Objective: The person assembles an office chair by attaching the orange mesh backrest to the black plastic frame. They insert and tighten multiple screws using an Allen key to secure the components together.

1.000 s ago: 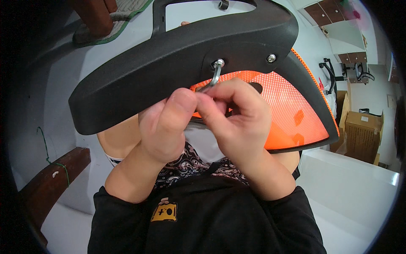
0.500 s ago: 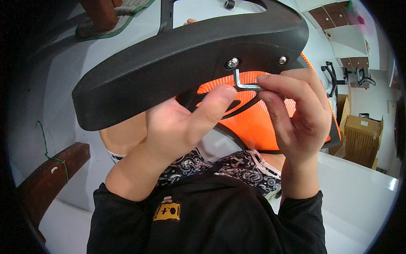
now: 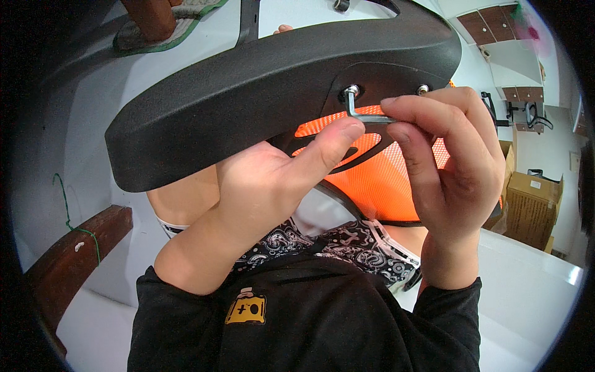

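A black plastic chair armrest (image 3: 273,93) spans the middle of the view, its long side facing me. Two silvery bolts sit in it; the right bolt (image 3: 423,90) shows its head beside my fingers. My right hand (image 3: 458,155) pinches the long arm of an L-shaped hex key (image 3: 370,118), whose short end meets the left bolt (image 3: 351,90). My left hand (image 3: 279,180) grips the armrest's lower edge, its fingers hidden behind and its thumb close to the key's bend. Behind them is the chair's orange mesh (image 3: 372,186) with a black frame.
A dark wooden piece (image 3: 87,248) with a green string stands at the left. Beyond the armrest, a wooden leg (image 3: 149,18) rests on a grey mat (image 3: 130,40). Cardboard boxes (image 3: 533,208) stand at the right, with brown-fronted cabinets (image 3: 489,25) farther off.
My right hand has moved slightly right and up, and the hex key's short end has gone from below the left bolt onto it. The armrest has shifted slightly right.
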`<control>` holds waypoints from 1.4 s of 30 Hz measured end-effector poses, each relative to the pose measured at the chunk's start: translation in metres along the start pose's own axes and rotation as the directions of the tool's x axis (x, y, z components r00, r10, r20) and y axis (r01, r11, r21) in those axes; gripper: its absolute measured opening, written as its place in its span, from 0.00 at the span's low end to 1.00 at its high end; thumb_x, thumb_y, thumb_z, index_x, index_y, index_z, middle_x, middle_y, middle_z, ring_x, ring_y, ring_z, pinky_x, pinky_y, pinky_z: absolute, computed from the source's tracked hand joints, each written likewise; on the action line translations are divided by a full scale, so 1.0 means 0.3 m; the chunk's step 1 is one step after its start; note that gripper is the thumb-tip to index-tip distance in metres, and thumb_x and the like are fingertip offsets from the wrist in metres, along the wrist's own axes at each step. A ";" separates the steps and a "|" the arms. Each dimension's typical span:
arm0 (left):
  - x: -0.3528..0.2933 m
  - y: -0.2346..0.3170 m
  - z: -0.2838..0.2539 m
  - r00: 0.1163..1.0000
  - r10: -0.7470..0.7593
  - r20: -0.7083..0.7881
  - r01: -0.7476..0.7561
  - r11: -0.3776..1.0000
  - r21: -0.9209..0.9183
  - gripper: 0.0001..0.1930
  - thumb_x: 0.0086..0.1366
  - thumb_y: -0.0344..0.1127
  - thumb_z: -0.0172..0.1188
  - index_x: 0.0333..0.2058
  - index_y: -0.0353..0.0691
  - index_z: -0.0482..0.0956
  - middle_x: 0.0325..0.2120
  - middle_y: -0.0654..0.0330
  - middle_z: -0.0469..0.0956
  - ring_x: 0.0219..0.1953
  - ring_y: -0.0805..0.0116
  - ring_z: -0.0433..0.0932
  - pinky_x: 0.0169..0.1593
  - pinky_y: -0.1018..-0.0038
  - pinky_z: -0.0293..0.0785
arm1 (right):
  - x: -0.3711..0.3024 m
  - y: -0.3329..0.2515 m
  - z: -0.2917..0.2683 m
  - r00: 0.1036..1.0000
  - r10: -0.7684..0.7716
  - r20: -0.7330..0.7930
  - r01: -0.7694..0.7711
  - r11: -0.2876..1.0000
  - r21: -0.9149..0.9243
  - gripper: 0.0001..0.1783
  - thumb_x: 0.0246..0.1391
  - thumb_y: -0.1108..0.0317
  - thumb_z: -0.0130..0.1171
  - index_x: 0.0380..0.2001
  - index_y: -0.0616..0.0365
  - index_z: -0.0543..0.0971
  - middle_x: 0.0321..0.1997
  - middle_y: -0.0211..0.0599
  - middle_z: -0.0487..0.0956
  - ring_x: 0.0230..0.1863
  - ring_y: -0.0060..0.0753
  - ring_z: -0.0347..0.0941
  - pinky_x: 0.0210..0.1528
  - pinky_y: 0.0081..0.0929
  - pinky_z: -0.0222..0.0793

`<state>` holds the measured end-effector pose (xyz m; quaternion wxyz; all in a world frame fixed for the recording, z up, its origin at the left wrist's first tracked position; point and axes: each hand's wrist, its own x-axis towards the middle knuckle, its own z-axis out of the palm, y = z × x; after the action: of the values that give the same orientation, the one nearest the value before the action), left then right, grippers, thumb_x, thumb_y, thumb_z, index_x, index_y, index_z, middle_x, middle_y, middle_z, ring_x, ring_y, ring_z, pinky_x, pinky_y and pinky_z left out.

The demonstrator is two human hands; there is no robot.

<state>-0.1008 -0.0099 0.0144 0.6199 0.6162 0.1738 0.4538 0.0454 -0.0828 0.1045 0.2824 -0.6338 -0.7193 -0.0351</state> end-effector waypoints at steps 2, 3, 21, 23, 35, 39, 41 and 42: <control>0.001 -0.001 0.001 1.000 -0.006 -0.002 0.006 1.000 -0.001 0.16 0.60 0.28 0.59 0.47 0.30 0.75 0.44 0.54 0.78 0.45 0.65 0.76 0.53 0.70 0.70 | 0.001 0.003 0.001 1.000 -0.006 -0.005 0.006 1.000 -0.018 0.09 0.45 0.83 0.62 0.33 0.65 0.81 0.31 0.37 0.77 0.32 0.25 0.72 0.31 0.17 0.67; 0.001 -0.001 0.000 1.000 -0.010 -0.003 0.010 1.000 -0.001 0.16 0.60 0.28 0.60 0.47 0.31 0.75 0.44 0.54 0.78 0.45 0.66 0.76 0.53 0.70 0.70 | 0.002 0.003 0.001 1.000 -0.009 -0.014 0.009 1.000 -0.003 0.09 0.45 0.83 0.62 0.33 0.64 0.81 0.31 0.36 0.77 0.31 0.24 0.72 0.31 0.16 0.67; 0.005 0.012 0.018 0.982 -0.161 -0.099 0.146 0.979 -0.145 0.17 0.59 0.28 0.63 0.47 0.31 0.76 0.43 0.56 0.78 0.44 0.67 0.77 0.52 0.71 0.71 | 0.053 -0.013 -0.021 0.999 -0.041 0.002 0.041 0.998 -0.049 0.14 0.43 0.85 0.63 0.36 0.63 0.81 0.32 0.31 0.78 0.26 0.14 0.70 0.28 0.11 0.63; 0.005 0.013 0.021 0.979 -0.170 -0.111 0.152 0.977 -0.150 0.17 0.59 0.27 0.64 0.47 0.31 0.76 0.43 0.56 0.79 0.44 0.67 0.77 0.52 0.71 0.71 | 0.053 -0.010 -0.017 0.999 -0.048 -0.003 0.048 0.998 -0.041 0.13 0.43 0.84 0.63 0.35 0.63 0.81 0.32 0.31 0.78 0.26 0.14 0.70 0.28 0.11 0.63; 0.035 -0.004 0.037 0.977 -0.065 -0.203 0.042 0.993 -0.113 0.14 0.60 0.32 0.65 0.43 0.31 0.79 0.40 0.58 0.80 0.41 0.71 0.78 0.49 0.75 0.72 | 0.054 0.068 0.010 0.970 -0.204 -0.132 0.196 0.978 -0.073 0.11 0.41 0.79 0.68 0.32 0.60 0.82 0.37 0.33 0.78 0.31 0.19 0.74 0.28 0.12 0.67; 0.030 -0.009 0.045 0.967 -0.079 -0.241 0.047 0.989 -0.138 0.14 0.61 0.34 0.65 0.43 0.32 0.79 0.39 0.59 0.80 0.40 0.72 0.78 0.48 0.76 0.73 | 0.066 0.066 0.002 0.923 -0.377 -0.080 0.352 0.909 -0.223 0.13 0.37 0.76 0.72 0.31 0.60 0.83 0.37 0.35 0.78 0.32 0.23 0.76 0.30 0.16 0.73; 0.028 -0.015 0.054 0.959 -0.066 -0.277 0.031 0.991 -0.129 0.14 0.61 0.33 0.65 0.43 0.31 0.79 0.39 0.59 0.81 0.40 0.73 0.78 0.48 0.77 0.73 | 0.069 0.060 -0.017 0.919 -0.394 -0.029 0.378 0.899 -0.223 0.13 0.35 0.74 0.73 0.29 0.59 0.83 0.35 0.36 0.78 0.32 0.25 0.77 0.30 0.18 0.76; 0.026 -0.017 0.061 0.952 -0.050 -0.303 0.023 0.995 -0.093 0.14 0.61 0.33 0.65 0.43 0.31 0.79 0.39 0.59 0.81 0.40 0.73 0.78 0.48 0.77 0.73 | 0.069 0.059 -0.022 0.918 -0.396 -0.018 0.382 0.896 -0.228 0.13 0.35 0.74 0.74 0.29 0.59 0.83 0.35 0.36 0.78 0.32 0.25 0.77 0.29 0.17 0.75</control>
<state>-0.0807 -0.0142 0.0158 0.6206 0.5072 0.2587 0.5392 0.0634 -0.0635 0.1140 0.2209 -0.5032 -0.8135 -0.1903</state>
